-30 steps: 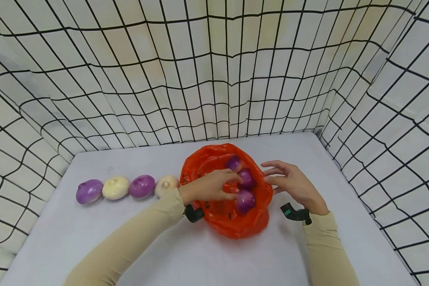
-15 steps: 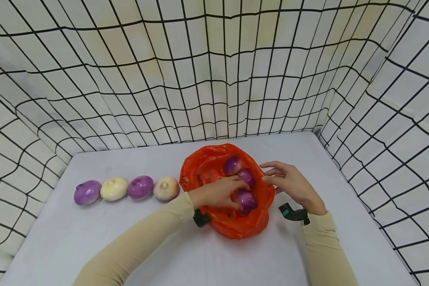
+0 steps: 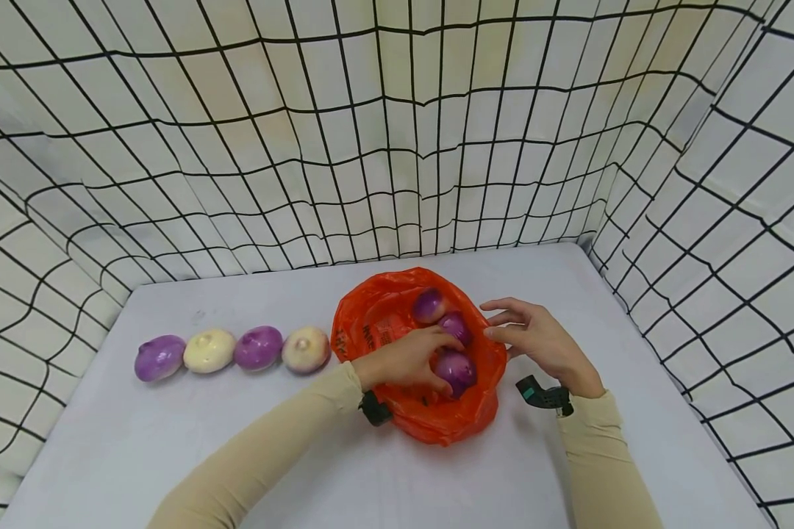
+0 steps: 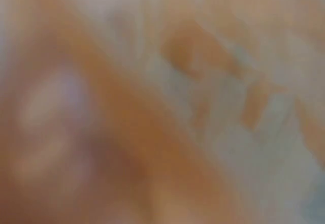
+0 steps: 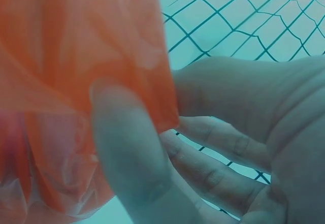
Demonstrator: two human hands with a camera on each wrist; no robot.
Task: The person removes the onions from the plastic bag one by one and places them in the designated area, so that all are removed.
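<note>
An orange-red plastic bag (image 3: 364, 294) stands with its mouth rolled wide, black print on its inside. Three purple onions lie in it: a far onion (image 3: 428, 305), a middle onion (image 3: 455, 326) and a near onion (image 3: 459, 367). My left hand (image 3: 406, 358) reaches in over the left rim, its fingers and thumb round the near onion. The left wrist view is a blur of orange and skin tones. My right hand (image 3: 542, 338) pinches the bag's right rim; in the right wrist view its thumb (image 5: 129, 148) lies over the plastic (image 5: 117, 46), the other fingers beyond.
Left of the bag, several onions form a row: a purple onion (image 3: 160, 358), a pale yellow onion (image 3: 209, 350), another purple onion (image 3: 258, 347) and a whitish onion (image 3: 306, 349) close to the bag. Black netting (image 3: 397, 150) over white sheets encloses the white table (image 3: 344, 470).
My left hand has moved down and slightly right inside the bag, and has closed round the near onion. My right hand stays at the rim.
</note>
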